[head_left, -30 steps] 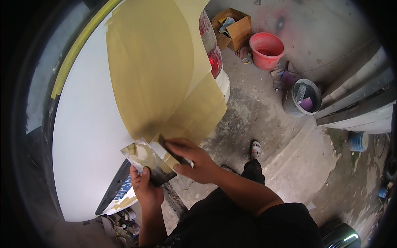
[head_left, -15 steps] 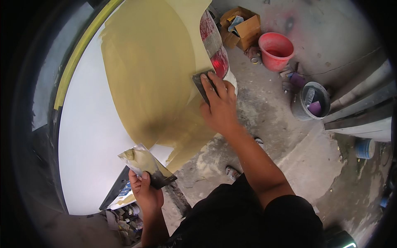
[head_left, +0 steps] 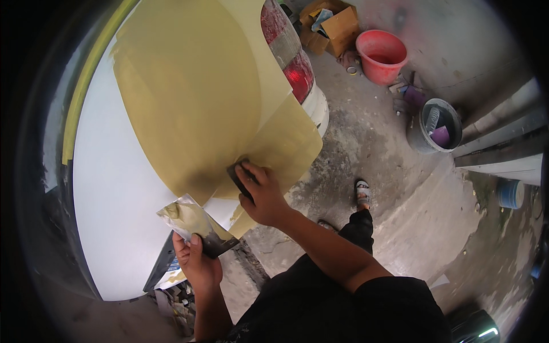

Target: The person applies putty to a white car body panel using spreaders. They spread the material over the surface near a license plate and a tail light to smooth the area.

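Observation:
A white car panel [head_left: 106,217] spreads across the left, much of it under a broad coat of yellow-brown body filler [head_left: 189,97]. My right hand [head_left: 266,197] grips a dark, flat filler spreader [head_left: 235,178], its edge against the coated lower part of the panel. Below and to the left, my left hand [head_left: 197,263] holds a metal putty plate [head_left: 191,220] with a lump of filler at its upper end and a dark lower end. The plate is close over the panel's near edge. A red tail light [head_left: 297,74] borders the coat on the far right.
On the concrete floor stand a cardboard box [head_left: 340,28], a red bucket [head_left: 380,43] and a grey bucket [head_left: 420,134] with a purple item inside. A blue-and-white can [head_left: 509,194] is at far right. Yellow tape [head_left: 86,86] edges the panel. My sandalled foot [head_left: 362,193] shows.
My right hand has swept the spreader down and left from beside the tail light, leaving smoother filler. My left hand with the plate has barely moved. The view has shifted slightly, and a foot now shows.

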The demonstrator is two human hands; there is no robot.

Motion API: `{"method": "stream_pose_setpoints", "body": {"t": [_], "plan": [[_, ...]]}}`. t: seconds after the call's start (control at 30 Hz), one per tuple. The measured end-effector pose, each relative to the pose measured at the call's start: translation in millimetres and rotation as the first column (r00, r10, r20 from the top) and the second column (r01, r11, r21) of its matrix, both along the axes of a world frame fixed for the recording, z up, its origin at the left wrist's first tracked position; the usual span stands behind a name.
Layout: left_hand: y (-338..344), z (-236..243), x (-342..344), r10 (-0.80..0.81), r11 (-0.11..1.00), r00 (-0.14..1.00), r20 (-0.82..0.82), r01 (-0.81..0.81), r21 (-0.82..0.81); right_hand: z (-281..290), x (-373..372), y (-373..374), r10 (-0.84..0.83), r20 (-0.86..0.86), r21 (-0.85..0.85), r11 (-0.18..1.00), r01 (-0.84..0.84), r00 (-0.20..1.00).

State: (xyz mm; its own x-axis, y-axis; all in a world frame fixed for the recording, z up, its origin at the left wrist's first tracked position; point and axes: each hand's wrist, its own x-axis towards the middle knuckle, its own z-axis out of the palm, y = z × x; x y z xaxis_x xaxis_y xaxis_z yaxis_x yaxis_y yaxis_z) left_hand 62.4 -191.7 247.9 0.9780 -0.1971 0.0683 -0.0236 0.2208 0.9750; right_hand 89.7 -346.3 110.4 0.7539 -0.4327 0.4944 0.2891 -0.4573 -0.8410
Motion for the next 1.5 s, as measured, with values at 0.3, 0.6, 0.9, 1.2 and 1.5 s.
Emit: {"method": "stream_pose_setpoints", "body": {"t": [0.3, 0.6, 0.9, 1.2, 1.5], "plan": [[10.7, -2.3, -1.3, 0.029, 0.999, 1.000, -0.001, -0.029, -0.016, 16.9, 4.7, -29.4, -0.060, -0.045, 0.244, 0.967, 0.069, 0.997], [23.5, -2.1, -5.2, 0.052, 0.998, 0.999, 0.005, -0.052, 0.036, 20.1, 0.2, 56.4, 0.030, -0.041, 0.254, 0.967, -0.018, 0.999], [23.4, -5.5, -5.2, 0.028, 0.999, 0.999, -0.015, -0.028, 0.032, 8.7, 9.9, 4.8, -0.117, 0.006, 0.323, 0.940, 0.109, 0.993], [1.1, -6.8, -10.1, 0.061, 0.998, 0.996, -0.068, -0.062, -0.014, 46.5, -63.8, -7.3, 0.669, 0.263, 0.563, 0.479, -0.674, 0.695], [6.2, 6.5, 0.4, 0.027, 0.997, 0.998, 0.060, -0.031, 0.071, 13.2, -36.9, -16.7, 0.475, 0.117, 0.863, 0.387, -0.326, 0.872]]}}
